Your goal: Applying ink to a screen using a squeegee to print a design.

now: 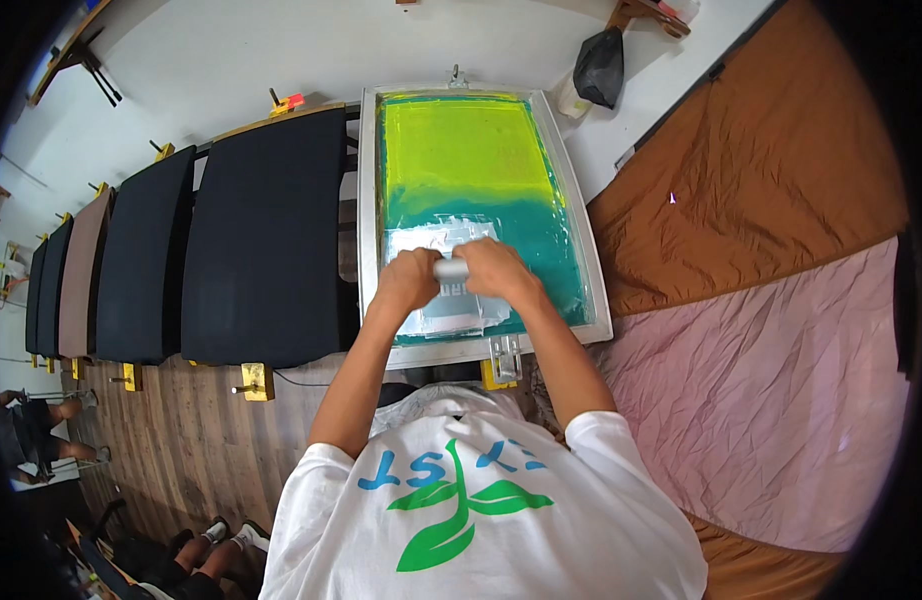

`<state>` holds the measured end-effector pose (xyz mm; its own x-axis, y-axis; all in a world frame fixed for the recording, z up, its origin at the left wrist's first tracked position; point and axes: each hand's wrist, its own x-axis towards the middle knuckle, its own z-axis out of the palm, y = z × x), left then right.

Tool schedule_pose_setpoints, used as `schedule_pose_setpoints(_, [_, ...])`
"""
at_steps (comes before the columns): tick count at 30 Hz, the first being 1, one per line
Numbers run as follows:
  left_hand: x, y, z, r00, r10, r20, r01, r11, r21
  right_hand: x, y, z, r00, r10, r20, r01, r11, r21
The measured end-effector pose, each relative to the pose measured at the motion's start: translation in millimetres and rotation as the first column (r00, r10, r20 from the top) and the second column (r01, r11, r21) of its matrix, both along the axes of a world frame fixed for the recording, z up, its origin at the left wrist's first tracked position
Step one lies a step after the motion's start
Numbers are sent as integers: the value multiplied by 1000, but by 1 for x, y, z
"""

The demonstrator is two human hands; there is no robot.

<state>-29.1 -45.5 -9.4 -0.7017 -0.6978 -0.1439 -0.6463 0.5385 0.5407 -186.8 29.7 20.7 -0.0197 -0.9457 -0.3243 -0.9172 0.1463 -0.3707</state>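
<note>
My left hand (409, 279) and my right hand (497, 268) are side by side, both closed around a squeegee (450, 268). Only a short silver stretch of it shows between them; its blade is hidden. It is over the lower part of a screen-printing screen (543, 240) with a pale metal frame. White ink (418, 239) is smeared around the squeegee, with faint pale lettering nearer me. Teal covers the screen's middle and edges, and bright yellow-green fills its far half. A metal clamp (505, 358) sits at the near edge of the frame.
To the left stands a row of printing boards, with a large black one (266, 240) closest and a brownish one (85, 270) farther off. Brown fabric (721, 200) and pinkish fabric (751, 390) spread on the right. Other people's legs (206, 565) show at lower left.
</note>
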Motion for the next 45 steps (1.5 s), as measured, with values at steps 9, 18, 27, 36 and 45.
schedule_pose_setpoints(9, [38,89,-22,963,-3,-269,-25,995,-100,43,86,-31,996,-58,64,76,942,-327])
schedule_pose_setpoints(18, [11,21,-3,995,-39,-90,27,991,-128,8,16,-15,999,-48,14,50,980,-190])
schedule_pose_setpoints(27, [32,77,-23,967,-77,-244,40,987,-155,35,79,-36,997,-65,46,77,936,-343])
schedule_pose_setpoints(36, [30,7,15,998,-4,63,7,999,-38,23,-1,-13,994,13,109,7,983,-182])
schedule_pose_setpoints(45, [46,5,-13,994,10,-109,-12,1000,-24,38,-6,-35,996,7,86,15,968,-249])
